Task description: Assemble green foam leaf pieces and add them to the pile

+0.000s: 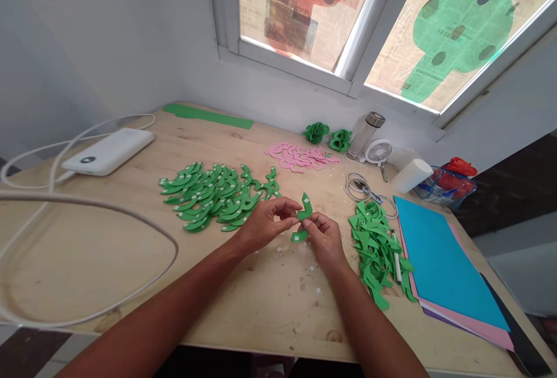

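Between my hands is a green curved craft-foam piece (305, 207) with small white squares at its ends. My right hand (325, 240) pinches it from the right between thumb and fingers. From the left, the thumb and fingertips of my left hand (270, 220) close on its edge, partly hiding the middle. Beside my left hand spreads a pile of similar green curved pieces (209, 195), many marked with white squares. To the right of my right hand lies a heap of loose green cut-outs (376, 244), with a white pen (397, 259) on it.
Pink cut-outs (300, 157) and two green foam balls (316, 132) lie towards the wall. A bottle (368, 131), a small fan (378, 151), scissors (368, 192) and foam sheets (444, 262) occupy the right. A white power bank (115, 151) and looping cable (167, 236) take the left.
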Motion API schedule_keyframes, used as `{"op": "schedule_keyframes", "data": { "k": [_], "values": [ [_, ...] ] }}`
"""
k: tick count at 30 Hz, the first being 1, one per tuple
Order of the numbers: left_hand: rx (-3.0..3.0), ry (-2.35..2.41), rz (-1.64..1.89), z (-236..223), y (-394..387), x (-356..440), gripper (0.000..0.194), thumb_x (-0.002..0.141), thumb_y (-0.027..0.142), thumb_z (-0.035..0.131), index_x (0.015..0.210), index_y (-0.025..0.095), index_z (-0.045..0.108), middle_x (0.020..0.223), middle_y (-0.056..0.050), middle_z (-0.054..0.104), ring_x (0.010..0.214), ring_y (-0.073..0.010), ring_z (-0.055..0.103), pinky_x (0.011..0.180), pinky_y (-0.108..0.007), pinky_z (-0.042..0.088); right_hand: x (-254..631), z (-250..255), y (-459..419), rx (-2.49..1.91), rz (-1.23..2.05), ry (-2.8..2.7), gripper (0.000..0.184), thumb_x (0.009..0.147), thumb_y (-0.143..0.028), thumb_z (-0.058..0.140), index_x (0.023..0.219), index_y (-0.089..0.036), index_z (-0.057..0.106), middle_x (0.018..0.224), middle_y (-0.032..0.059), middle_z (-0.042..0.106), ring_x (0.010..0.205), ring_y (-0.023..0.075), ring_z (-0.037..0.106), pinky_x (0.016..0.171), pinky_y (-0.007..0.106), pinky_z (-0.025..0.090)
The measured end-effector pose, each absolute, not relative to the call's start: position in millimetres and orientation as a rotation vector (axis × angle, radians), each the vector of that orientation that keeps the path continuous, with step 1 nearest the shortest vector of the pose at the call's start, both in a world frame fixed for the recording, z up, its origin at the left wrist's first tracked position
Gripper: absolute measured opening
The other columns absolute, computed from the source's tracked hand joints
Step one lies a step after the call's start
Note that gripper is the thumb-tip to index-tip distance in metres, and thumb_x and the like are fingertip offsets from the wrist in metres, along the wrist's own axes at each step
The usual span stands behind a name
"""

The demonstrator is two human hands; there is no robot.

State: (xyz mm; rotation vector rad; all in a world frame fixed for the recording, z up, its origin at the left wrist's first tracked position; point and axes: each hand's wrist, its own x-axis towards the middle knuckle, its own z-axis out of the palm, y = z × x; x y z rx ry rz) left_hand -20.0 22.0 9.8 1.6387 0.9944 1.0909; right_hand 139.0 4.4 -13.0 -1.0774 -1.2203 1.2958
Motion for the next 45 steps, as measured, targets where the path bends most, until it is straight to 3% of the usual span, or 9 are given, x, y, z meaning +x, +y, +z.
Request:
{"op": "schedule_keyframes", "data": {
  "k": [12,22,28,45],
  "values": [
    [1.799,1.009,1.147,11.7,19.7,-18.4,0.011,0.071,0.022,0.064,0.081,0.02,0.067,0.078,-0.002,0.068,0.069,-0.0153,0.059,0.067,-0.025,0.045,140.3,-18.3,5.7,-1.03,1.438,-1.082,0.018,0.066,-0.034,0.068,0.067,-0.017,0.062,0.06,0.0006,0.059,0.055,0.012,0.049,0.053,0.023,0.04],
    [1.405,0.824,1.085,11.5,22.4,-22.5,0.016,0.07,0.027,0.066,0.083,0.017,0.069,0.083,-0.003,0.068,0.077,-0.0164,0.061,0.073,-0.027,0.047,140.6,-19.7,5.4,-1.003,1.448,-1.082,0.015,0.067,-0.032,0.067,0.065,-0.017,0.062,0.06,-0.0001,0.06,0.055,0.0116,0.048,0.055,0.023,0.038],
    [1.151,0.79,0.952,3.7,25.5,-23.3,0.018,0.07,0.026,0.068,0.084,0.015,0.068,0.064,0.0,0.065,0.055,-0.0102,0.054,0.057,-0.023,0.044,141.1,-19.4,5.4,-1.004,1.452,-1.089,0.016,0.068,-0.031,0.067,0.064,-0.017,0.061,0.061,0.0,0.061,0.056,0.0116,0.049,0.056,0.024,0.038],
    [0.972,0.698,0.812,4.3,25.8,-23.5,0.019,0.066,0.029,0.072,0.07,0.012,0.063,0.064,-0.003,0.065,0.057,-0.0106,0.055,0.057,-0.024,0.043,140.5,-18.4,5.1,-0.942,1.499,-1.087,0.014,0.069,-0.029,0.068,0.065,-0.017,0.062,0.061,-0.0005,0.062,0.058,0.0121,0.05,0.059,0.024,0.037]
  ]
}}
